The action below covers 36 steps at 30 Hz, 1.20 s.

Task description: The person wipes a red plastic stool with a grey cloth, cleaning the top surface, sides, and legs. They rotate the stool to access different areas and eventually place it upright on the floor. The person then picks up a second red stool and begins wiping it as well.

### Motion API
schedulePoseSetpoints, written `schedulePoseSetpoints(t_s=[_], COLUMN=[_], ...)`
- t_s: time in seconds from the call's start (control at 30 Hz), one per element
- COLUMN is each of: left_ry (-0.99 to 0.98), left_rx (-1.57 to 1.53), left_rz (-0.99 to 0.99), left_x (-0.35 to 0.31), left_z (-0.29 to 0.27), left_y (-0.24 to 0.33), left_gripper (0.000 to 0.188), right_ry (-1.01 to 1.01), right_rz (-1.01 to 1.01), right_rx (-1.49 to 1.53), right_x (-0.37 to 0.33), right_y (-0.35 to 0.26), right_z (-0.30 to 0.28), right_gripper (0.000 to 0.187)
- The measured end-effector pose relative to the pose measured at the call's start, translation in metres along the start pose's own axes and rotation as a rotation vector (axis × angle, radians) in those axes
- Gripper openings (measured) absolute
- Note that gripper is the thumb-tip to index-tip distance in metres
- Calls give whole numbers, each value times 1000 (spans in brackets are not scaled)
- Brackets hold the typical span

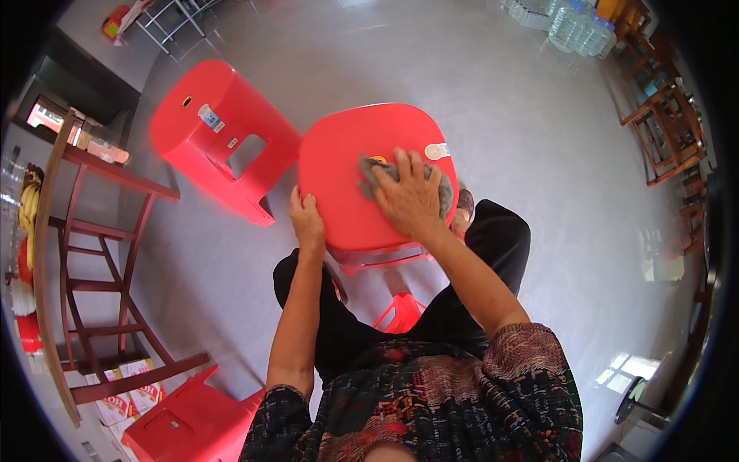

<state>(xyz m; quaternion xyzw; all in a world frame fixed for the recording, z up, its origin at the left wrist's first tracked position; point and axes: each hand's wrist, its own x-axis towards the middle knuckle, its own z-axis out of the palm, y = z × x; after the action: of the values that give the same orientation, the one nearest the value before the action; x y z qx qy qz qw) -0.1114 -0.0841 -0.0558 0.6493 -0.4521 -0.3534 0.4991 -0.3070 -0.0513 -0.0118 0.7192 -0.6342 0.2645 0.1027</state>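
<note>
A red plastic stool (350, 142) stands upright between my knees, its seat facing up. My right hand (412, 192) presses a crumpled grey cloth (445, 192) onto the seat, fingers spread over it. Part of the cloth sticks out past my fingertips, near a small yellow sticker. A pale label lies by the seat's right edge. My left hand (308, 223) grips the seat's left rim, thumb toward the top; its other fingers are partly hidden below the edge.
Close by on the left stands another red stool (192, 131). A third red stool (181, 420) is at lower left, beside a dark wooden rack (96, 285) and printed cartons (127, 389). Large clear bottles (573, 31) and wooden chairs (662, 123) line the far right.
</note>
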Motion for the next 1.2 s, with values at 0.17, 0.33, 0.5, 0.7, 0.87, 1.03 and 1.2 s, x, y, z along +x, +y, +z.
schedulePoseSetpoints(t_s=[0.17, 0.33, 0.5, 0.7, 0.87, 1.03, 1.2], left_ry=[62, 50, 53, 37, 47, 102, -180], left_rx=[453, 464, 464, 475, 476, 778, 1139], left_rz=[242, 236, 223, 200, 247, 335, 892], left_x=[-3, -6, -10, -9, -6, -7, -21], left_z=[8, 10, 10, 7, 9, 12, 28], left_y=[9, 12, 16, 15, 13, 15, 36], left_gripper=[49, 52, 51, 52, 52, 54, 59], right_ry=[6, -194, -110, 18, 134, 191, 298], right_rz=[-42, -53, -383, -65, 288, 497, 862], right_rx=[-22, 197, 250, 13, -183, -80, 523], right_x=[16, 19, -7, 10, 10, -22, -61], right_y=[8, 9, -13, -8, 16, 15, 43], right_z=[14, 2, 0, 9, 11, -2, 18], right_gripper=[21, 19, 23, 34, 41, 52, 52])
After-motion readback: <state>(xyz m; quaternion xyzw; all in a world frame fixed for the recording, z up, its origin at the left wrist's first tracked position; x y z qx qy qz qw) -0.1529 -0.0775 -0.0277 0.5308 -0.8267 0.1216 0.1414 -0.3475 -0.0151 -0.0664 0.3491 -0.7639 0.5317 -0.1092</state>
